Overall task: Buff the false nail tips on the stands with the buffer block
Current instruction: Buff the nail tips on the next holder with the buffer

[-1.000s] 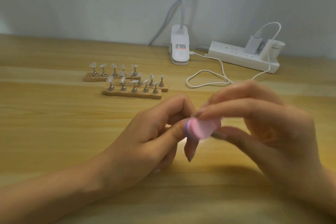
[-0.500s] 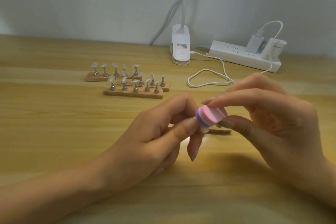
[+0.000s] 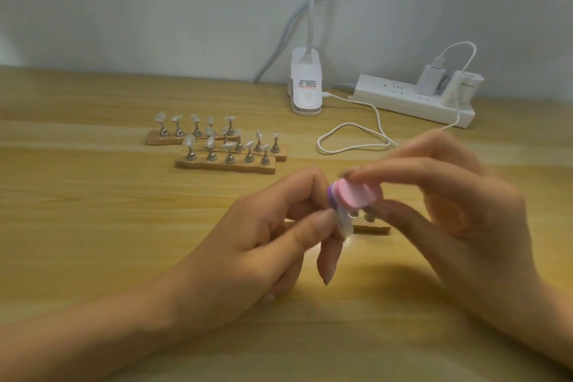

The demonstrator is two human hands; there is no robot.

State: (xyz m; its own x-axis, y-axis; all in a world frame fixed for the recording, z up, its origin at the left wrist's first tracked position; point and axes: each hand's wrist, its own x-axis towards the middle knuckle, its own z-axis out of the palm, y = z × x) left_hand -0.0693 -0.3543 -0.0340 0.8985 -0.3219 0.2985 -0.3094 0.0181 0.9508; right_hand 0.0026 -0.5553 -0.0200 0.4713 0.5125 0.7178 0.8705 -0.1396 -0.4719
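The right hand (image 3: 465,211) has its grip closed on a pink and purple buffer block (image 3: 356,195), held against a clear plastic false nail tip (image 3: 343,222) that the left hand (image 3: 263,242) pinches between thumb and forefinger, just above the light wooden desk (image 3: 93,226). Farther back on the left, three wooden stands (image 3: 224,166) carry more clear tips on small metal pegs.

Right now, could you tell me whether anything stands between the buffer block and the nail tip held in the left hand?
Nothing visible does. The right hand holds the buffer block directly above the nail tip pinched by the left hand; blur hides whether they touch. The other stands sit farther back.
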